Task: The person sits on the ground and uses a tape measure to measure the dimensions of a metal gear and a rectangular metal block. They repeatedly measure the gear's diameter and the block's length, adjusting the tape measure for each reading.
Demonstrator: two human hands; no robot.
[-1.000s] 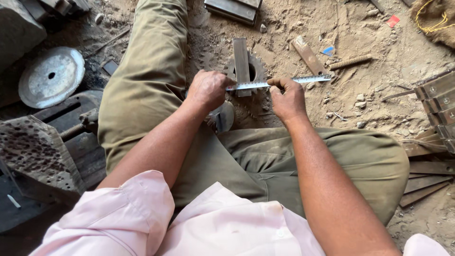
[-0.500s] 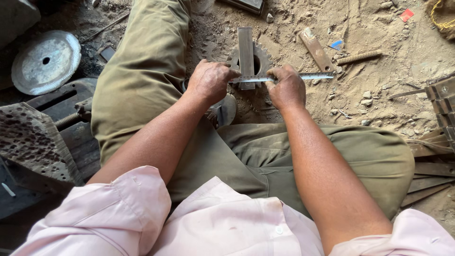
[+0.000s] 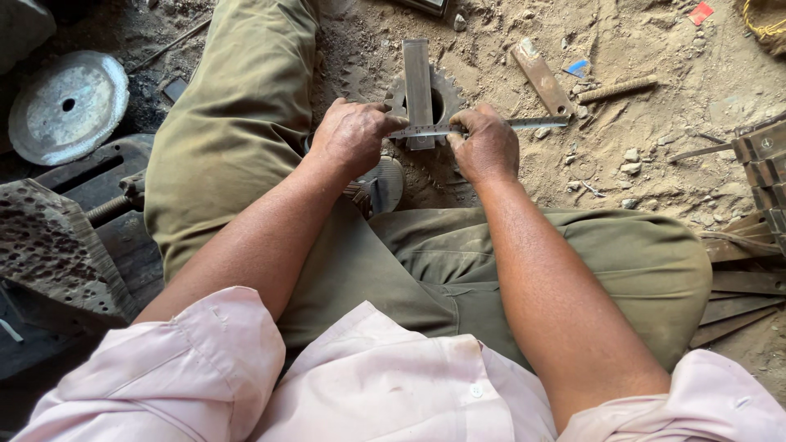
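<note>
Steel ruler [image 3: 479,128]: thin, flat, bright metal strip, lying roughly horizontal at upper centre of frame, slightly higher at its right end. Markings too small to make out. Right end sticks out free past the right hand [image 3: 485,146]; left end hidden under the left hand [image 3: 354,136].

Ruler crosses over a flat bar [image 3: 417,92], grey, rectangular, running vertically up the frame. Bar sits on top of a toothed sprocket [image 3: 432,102], dark and dusty, with a round bore in the middle, lying flat on the sandy floor [image 3: 655,164] just above the hands.

Left hand: knuckles up, fingers curled, thumb and forefinger pinching the ruler's left part right beside the bar. Forearm comes in from lower left, over the left thigh.

Right hand: knuckles up, fingers bent and pressed together on the ruler, pinching it just right of the bar. Forearm comes in from lower right, nearly straight.

Both hands close together, bar between them.

Seated on floor, olive trousers [image 3: 246,131], pink shirt [image 3: 344,385] across bottom of frame.

Around: round metal disc [image 3: 67,105] with a centre hole at upper left; pitted dark block [image 3: 49,245] at left edge; rusty flat piece [image 3: 542,78] and threaded rod [image 3: 618,88] upper right of the sprocket, apart from it; stacked metal strips [image 3: 761,164] at right edge.
</note>
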